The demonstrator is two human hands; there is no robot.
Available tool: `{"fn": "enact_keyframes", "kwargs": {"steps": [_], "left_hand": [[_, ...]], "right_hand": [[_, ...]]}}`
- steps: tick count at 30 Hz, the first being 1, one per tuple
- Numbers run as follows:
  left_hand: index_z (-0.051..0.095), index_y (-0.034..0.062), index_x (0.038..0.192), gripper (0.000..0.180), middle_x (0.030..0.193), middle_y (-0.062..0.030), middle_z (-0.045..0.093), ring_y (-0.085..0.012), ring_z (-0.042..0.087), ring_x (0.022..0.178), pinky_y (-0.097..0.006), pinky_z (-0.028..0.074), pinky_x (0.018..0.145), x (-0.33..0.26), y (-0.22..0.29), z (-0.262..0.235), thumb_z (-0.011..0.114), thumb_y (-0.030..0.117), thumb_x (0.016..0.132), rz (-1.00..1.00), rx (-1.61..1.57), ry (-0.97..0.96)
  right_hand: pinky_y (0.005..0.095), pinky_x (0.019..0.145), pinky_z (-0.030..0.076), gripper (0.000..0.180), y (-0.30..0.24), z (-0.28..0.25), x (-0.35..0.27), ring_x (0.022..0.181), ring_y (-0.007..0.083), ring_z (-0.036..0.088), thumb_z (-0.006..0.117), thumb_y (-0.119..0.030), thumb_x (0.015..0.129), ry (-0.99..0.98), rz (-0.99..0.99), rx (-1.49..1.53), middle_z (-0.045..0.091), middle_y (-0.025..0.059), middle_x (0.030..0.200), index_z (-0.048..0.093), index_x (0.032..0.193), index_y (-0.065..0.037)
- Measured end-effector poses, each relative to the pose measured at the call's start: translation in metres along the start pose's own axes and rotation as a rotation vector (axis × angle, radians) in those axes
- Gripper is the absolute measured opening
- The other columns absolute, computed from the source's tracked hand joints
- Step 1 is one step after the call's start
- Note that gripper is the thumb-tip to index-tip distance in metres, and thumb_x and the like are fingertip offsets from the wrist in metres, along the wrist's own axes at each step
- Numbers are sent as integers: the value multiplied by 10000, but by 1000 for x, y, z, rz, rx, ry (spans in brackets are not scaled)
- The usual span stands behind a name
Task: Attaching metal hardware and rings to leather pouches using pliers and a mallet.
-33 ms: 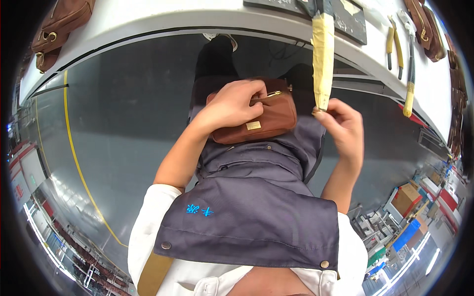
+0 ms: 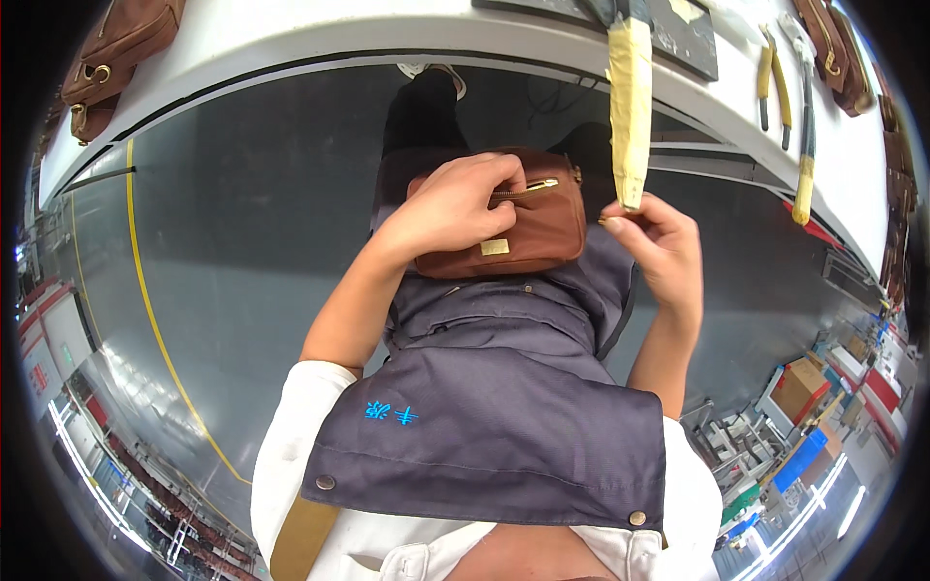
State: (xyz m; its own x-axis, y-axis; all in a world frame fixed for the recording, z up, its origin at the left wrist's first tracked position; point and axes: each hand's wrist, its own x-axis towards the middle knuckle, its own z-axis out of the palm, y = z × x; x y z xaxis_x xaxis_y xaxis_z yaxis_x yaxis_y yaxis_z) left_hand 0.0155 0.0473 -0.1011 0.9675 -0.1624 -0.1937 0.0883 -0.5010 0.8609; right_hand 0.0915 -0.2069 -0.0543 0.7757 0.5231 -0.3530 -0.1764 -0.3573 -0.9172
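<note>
A small brown bag (image 2: pixel 547 228) with a gold zip and a gold plate rests on my lap. My left hand (image 2: pixel 460 198) grips it from above, the fingers curled at the zipped opening and the fingertips partly hidden there. My right hand (image 2: pixel 666 247) is closed in a pinch, just right of the bag and apart from it. Between its thumb and forefinger is a tiny gold-coloured piece (image 2: pixel 604 220), too small to name. Just above this hand is the lower tip of a handle wrapped in yellow tape (image 2: pixel 630 116), which juts out over the table edge.
The white table (image 2: pixel 387 34) curves across the top, bearing a dark board (image 2: pixel 686 39). Yellow-handled pliers (image 2: pixel 775 87) and a hammer-like tool (image 2: pixel 805 145) lie at the right. More brown bags sit at the left (image 2: pixel 111 58) and right (image 2: pixel 838 58).
My right hand has moved slightly left, toward the bag, with the tiny piece in its pinch. The bag has tilted a little under my left hand, which stays in place.
</note>
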Motion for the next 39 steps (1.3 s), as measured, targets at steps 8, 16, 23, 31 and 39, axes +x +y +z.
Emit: {"fn": "enact_keyframes", "kwargs": {"steps": [8,16,23,31,39], "left_hand": [[639,57,846,120,742,-87,688,-277,679,693,-389,513,623,-21,43,35,687,167,849,55,-82,175],[653,54,869,130,778,-61,692,-194,669,660,-305,509,582,-32,44,42,749,134,835,20,18,255],[638,71,921,155,782,-58,687,-213,672,662,-313,512,582,-30,42,48,748,136,834,78,24,303],[609,56,903,169,781,-129,666,-330,661,712,-445,513,595,-16,38,62,687,199,856,182,59,270],[690,131,880,71,746,-10,655,-183,588,696,-347,375,736,-13,49,61,728,178,844,467,117,197]], "right_hand": [[229,634,466,107,17,17,3,718,82,600,731,-57,849,35,-96,-83,670,38,812,744,930,12],[236,625,476,105,12,31,-4,688,80,588,719,-50,830,-34,-104,-227,676,46,799,736,919,3],[192,624,465,93,27,39,2,697,30,561,708,-14,855,-51,-9,78,658,2,800,681,939,14],[199,646,477,114,26,24,0,735,30,574,718,-48,877,-132,16,57,654,-7,822,665,968,-4],[241,672,452,485,13,9,16,733,60,526,673,-64,885,-263,-226,-302,602,17,791,559,1356,-59]]}}
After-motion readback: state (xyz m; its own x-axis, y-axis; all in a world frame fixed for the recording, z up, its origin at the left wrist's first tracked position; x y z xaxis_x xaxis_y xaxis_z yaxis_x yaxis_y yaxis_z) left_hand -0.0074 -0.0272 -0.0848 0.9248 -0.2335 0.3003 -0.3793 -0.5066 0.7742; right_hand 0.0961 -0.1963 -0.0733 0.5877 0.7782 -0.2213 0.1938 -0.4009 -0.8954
